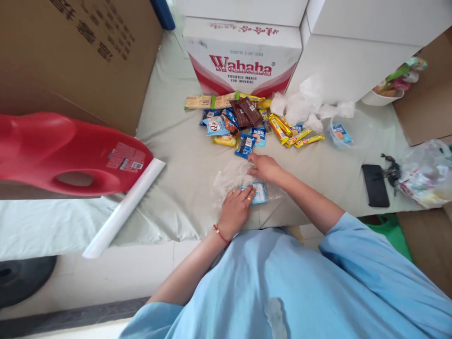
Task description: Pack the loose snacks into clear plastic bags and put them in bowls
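Observation:
A clear plastic bag [231, 176] lies crumpled near the table's front edge, with a light blue snack packet [260, 193] at its right part. My left hand [237, 207] rests on the bag and the packet's left end, fingers together; what they grip, if anything, is hidden. Just above the packet, my right hand [264, 168] has its fingers bent and pressed on the bag's upper right edge. A dark blue packet [245, 145] lies right beyond my right fingertips. Behind it is a pile of snacks with brown packets [247, 112] and yellow packets [280, 129].
A Wahaha carton [243, 61] stands behind the snacks. At left are a red jug [70, 155] and a white roll [123, 209]. To the right are crumpled white plastic [303, 103], a clear bowl [353, 134], a black phone [376, 186] and a filled plastic bag [427, 174].

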Available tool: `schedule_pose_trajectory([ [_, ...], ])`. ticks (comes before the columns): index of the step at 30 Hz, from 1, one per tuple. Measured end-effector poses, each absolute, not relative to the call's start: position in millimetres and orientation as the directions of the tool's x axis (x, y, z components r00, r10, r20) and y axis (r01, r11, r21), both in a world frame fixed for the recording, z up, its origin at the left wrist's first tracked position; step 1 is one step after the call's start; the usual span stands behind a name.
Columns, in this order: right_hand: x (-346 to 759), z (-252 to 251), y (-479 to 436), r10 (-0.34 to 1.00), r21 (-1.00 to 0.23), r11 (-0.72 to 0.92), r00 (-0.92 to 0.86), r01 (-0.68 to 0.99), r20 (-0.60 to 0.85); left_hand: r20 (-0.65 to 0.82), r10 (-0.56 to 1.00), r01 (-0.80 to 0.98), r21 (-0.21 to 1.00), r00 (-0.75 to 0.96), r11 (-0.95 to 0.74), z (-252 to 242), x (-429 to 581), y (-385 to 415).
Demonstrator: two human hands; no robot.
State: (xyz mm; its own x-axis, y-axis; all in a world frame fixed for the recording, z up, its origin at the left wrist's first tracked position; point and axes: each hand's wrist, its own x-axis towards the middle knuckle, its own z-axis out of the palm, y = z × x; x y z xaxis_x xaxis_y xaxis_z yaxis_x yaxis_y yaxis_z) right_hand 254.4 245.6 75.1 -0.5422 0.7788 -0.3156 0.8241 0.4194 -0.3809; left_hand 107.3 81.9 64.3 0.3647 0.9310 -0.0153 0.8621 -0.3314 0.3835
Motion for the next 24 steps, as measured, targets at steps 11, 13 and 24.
schedule_pose_trajectory([
  [11, 286.9, 106.1, 183.3, 0.529, -0.565, 0.667, -0.843, 0.485, -0.099, 0.08, 0.957, 0.803, 0.528, 0.279, -0.278, 40.1, 106.6, 71.5],
  [13, 291.0, 97.5, 158.3, 0.531, -0.56, 0.651, -0.834, 0.512, -0.146, 0.102, 0.959, 0.76, 0.59, 0.265, -0.273, 37.5, 100.5, 66.4],
  [24, 284.1, 57.7, 116.2, 0.634, -0.46, 0.608, -0.745, 0.647, -0.209, 0.125, 0.85, 0.513, 0.838, -0.513, 0.186, 58.1, 37.8, 78.2],
])
